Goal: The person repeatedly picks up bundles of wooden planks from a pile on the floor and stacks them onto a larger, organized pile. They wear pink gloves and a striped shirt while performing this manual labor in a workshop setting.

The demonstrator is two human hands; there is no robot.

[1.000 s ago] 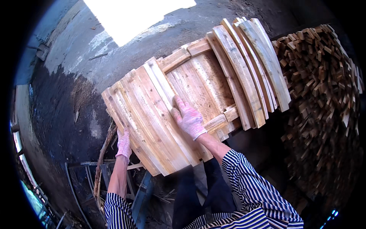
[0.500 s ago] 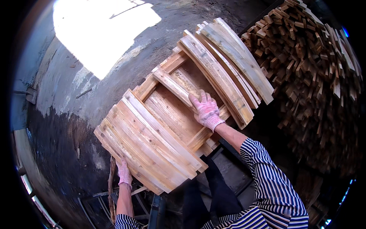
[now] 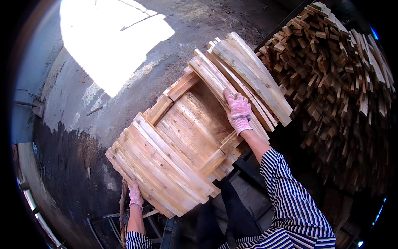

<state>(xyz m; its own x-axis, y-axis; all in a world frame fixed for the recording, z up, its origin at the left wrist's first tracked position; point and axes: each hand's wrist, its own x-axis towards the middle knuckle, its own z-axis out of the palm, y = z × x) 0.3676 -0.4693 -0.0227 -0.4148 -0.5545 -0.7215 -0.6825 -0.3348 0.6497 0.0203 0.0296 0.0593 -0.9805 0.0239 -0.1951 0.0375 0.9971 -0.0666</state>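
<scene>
In front of me is a bundle of pale wooden slats (image 3: 166,162), tilted, with a lower layer (image 3: 182,120) and short crosspieces (image 3: 213,162) showing through a gap. To the right of the gap lies a second row of slats (image 3: 253,70). My right hand (image 3: 239,110), in a pink-and-white glove, is closed over a wooden slat (image 3: 211,72) on the gap's right side. My left hand (image 3: 135,195), also gloved, grips the bundle's lower left edge; its fingertips are partly hidden by the wood.
A tall pile of cut wooden sticks (image 3: 323,79) rises at the right. Bright light falls on the dark, stained floor (image 3: 78,145) at upper left. Beneath the bundle is a dark metal frame (image 3: 170,228), with a thin branch (image 3: 122,207) beside my left hand.
My right hand has moved up and right, and the loose slat that crossed the gap now lies against the right row. The gap looks wider. My left hand stays at the edge.
</scene>
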